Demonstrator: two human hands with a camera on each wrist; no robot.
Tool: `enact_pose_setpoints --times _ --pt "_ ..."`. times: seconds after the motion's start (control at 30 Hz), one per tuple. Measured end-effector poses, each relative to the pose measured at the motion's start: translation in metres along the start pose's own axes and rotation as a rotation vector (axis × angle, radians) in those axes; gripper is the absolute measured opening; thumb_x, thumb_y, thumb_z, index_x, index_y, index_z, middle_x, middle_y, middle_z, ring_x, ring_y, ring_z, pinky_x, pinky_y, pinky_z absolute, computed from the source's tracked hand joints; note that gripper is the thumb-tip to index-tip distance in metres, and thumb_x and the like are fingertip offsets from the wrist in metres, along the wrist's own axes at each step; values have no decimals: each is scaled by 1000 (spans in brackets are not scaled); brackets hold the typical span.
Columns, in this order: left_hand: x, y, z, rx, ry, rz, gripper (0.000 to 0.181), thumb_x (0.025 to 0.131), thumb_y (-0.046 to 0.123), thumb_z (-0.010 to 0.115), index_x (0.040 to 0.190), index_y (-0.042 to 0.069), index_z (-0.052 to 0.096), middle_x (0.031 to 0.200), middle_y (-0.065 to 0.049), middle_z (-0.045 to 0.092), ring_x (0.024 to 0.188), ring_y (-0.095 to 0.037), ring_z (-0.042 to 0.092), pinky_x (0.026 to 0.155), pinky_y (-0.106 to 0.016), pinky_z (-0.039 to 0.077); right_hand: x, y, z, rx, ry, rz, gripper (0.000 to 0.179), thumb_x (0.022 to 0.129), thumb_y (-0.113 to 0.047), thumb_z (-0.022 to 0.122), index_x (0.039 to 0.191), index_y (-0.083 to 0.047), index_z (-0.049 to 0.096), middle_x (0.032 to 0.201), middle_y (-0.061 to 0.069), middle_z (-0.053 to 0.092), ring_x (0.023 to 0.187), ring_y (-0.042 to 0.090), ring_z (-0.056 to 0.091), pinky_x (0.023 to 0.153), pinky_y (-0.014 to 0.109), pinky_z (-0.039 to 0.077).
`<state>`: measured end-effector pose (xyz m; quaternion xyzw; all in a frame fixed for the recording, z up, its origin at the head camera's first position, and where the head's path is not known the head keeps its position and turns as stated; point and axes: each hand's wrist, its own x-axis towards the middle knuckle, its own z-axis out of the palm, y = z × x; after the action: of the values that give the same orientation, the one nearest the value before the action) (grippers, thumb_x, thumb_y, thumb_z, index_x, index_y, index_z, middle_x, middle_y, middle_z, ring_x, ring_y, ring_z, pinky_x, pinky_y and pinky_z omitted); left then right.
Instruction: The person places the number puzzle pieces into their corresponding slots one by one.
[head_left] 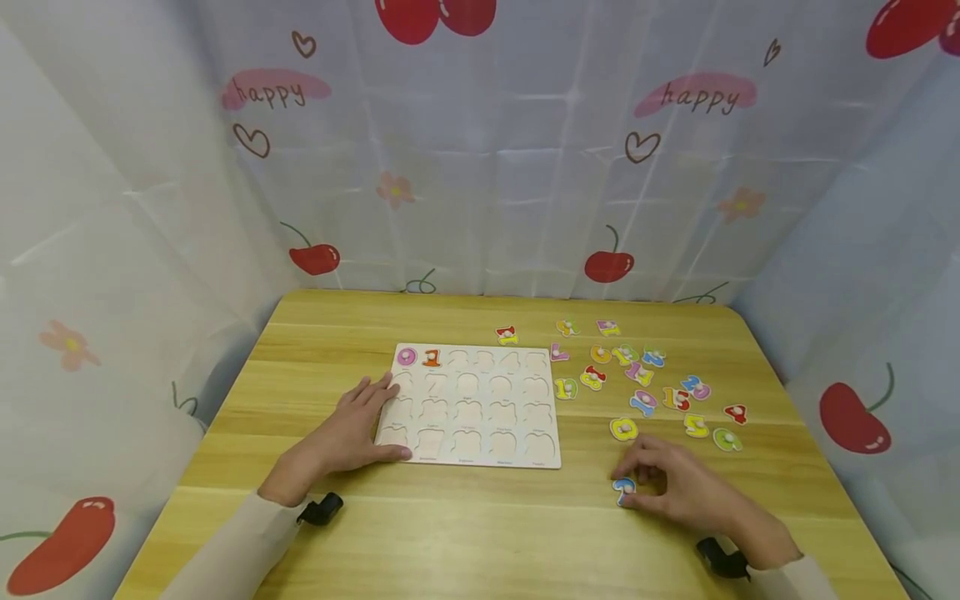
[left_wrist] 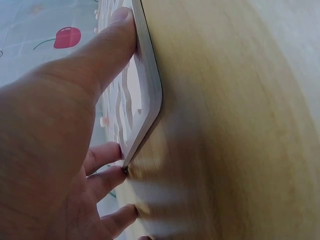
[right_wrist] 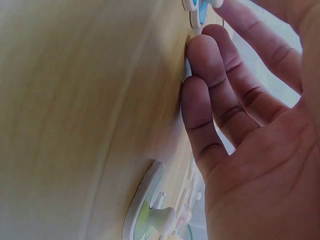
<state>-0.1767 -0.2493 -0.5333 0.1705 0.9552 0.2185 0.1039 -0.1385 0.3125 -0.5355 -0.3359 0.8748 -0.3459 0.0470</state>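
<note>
A pale wooden number puzzle board lies on the table, with a purple 0 and a red-orange 1 in its top-left recesses. My left hand rests at the board's left edge, fingers spread; its thumb lies over the near rim and fingertips touch the corner side. Right of the board, my right hand pinches a blue number puzzle piece between thumb and forefinger, close over the table. In the right wrist view, only part of this piece, with its white knob, shows at the top; the other fingertips are near the tabletop.
Several knobbed number pieces lie scattered right of and behind the board, among them a yellow 0, a yellow 5, a green piece and a red 4. Printed curtains surround the wooden table.
</note>
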Motion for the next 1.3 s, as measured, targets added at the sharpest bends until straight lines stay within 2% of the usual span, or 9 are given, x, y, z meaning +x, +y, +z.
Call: enact_pose_setpoints --times 0.23,0.37,0.5,0.67,0.83,1.03,1.3 --pt "-1 0 0 -2 -5 -13 119 94 64 93 179 0 39 194 -21 25 177 -61 21 142 -79 25 2 -2 1 1 8 -22 23 95 -23 100 106 -32 82 106 -15 73 86 8 67 75 21 58" --pt "0 0 -1 3 1 -12 119 94 63 93 179 0 39 194 -22 25 178 -61 21 143 -78 24 3 -1 1 10 13 -22 23 96 -20 99 108 -29 82 106 -14 74 86 8 67 74 22 59" --pt "-1 2 -1 -7 -5 -17 120 94 63 94 179 -1 39 194 -22 25 178 -61 20 143 -78 24 2 1 1 11 17 -25 25 95 -17 99 109 -26 81 106 -11 75 87 3 68 75 23 61" --pt "-3 2 0 -10 -8 -20 120 93 63 94 179 -1 39 194 -22 25 177 -61 20 143 -79 24 2 4 2 40 12 -3 24 96 -12 97 102 -26 80 104 -10 76 89 -5 69 75 22 65" --pt "-1 2 0 -5 -4 -18 120 94 63 94 180 0 38 195 -22 24 178 -61 20 143 -78 24 8 3 2 17 27 -25 24 96 -13 97 103 -27 79 104 -11 76 90 -6 69 75 21 63" --pt "0 2 -2 -7 -13 -24 120 94 64 93 180 2 38 195 -21 23 178 -60 19 142 -79 25 26 -4 1 -23 69 -62 26 96 -12 97 105 -29 79 106 -14 76 91 -5 70 78 20 64" --pt "-1 7 -5 -12 -22 -31 120 94 62 94 180 0 38 195 -22 24 178 -61 20 142 -79 27 73 -14 5 -37 117 -119 24 96 -6 95 107 -21 80 107 -10 77 90 -4 69 76 29 68"
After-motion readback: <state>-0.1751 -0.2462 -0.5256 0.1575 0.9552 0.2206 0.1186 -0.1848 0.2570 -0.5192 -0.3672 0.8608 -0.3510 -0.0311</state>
